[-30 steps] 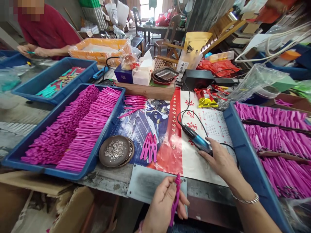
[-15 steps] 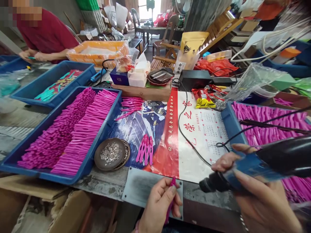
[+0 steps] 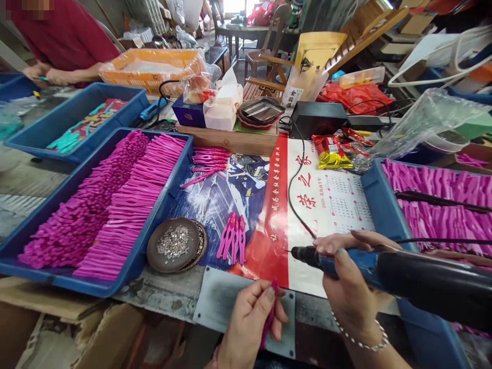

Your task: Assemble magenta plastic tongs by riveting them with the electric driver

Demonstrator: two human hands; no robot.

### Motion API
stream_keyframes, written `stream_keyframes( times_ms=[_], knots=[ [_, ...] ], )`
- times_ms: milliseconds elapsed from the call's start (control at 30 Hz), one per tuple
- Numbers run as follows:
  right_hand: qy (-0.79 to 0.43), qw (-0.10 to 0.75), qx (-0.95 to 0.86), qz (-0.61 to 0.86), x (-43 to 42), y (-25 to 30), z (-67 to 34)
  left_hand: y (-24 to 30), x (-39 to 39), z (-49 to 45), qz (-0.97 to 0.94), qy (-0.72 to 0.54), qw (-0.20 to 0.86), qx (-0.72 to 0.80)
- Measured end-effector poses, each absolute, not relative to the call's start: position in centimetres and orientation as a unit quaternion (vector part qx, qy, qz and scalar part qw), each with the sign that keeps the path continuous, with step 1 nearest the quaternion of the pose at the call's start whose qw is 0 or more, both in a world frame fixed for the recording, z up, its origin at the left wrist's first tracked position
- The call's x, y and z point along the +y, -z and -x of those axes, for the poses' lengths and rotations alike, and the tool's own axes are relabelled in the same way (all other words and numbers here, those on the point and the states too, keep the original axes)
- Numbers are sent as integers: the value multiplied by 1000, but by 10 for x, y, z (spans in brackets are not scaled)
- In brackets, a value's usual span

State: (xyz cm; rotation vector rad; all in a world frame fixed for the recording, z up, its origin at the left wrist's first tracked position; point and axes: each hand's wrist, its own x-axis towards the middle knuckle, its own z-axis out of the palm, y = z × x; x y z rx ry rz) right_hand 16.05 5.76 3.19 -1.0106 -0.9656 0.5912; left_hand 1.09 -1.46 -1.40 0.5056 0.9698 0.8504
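My left hand (image 3: 255, 320) is closed around a slender magenta plastic piece (image 3: 270, 318), held upright over a grey metal plate (image 3: 215, 297) at the table's front edge. In my right hand (image 3: 351, 287) is a blue-and-black electric screwdriver (image 3: 369, 269). Its thin tip points left, above the red band of a calendar sheet, apart from the held piece. Several magenta pieces with pointed heads (image 3: 232, 238) lie side by side on the sheet. Left of them, a round dish (image 3: 154, 256) holds small shiny silvery bits.
A blue tray (image 3: 132, 269) of magenta pieces stands on the left, another tray (image 3: 372, 192) on the right. A black cord (image 3: 294, 197) crosses the calendar sheet (image 3: 282, 205). A co-worker (image 3: 73, 36) in a red top sits beyond a blue bin (image 3: 42, 154) of teal pieces.
My right hand has moved the screwdriver left and up, levelling it, with its tip now over the calendar sheet. My left hand keeps the magenta piece in nearly the same spot. The view has shifted slightly.
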Motion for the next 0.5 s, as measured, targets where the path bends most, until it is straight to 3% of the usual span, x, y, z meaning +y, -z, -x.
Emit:
stream_keyframes(
  times_ms=[500],
  knots=[
    [-265, 699, -461, 478, 41, -41, -163, 12, -4, -13, -160, -418, 772, 451]
  ],
)
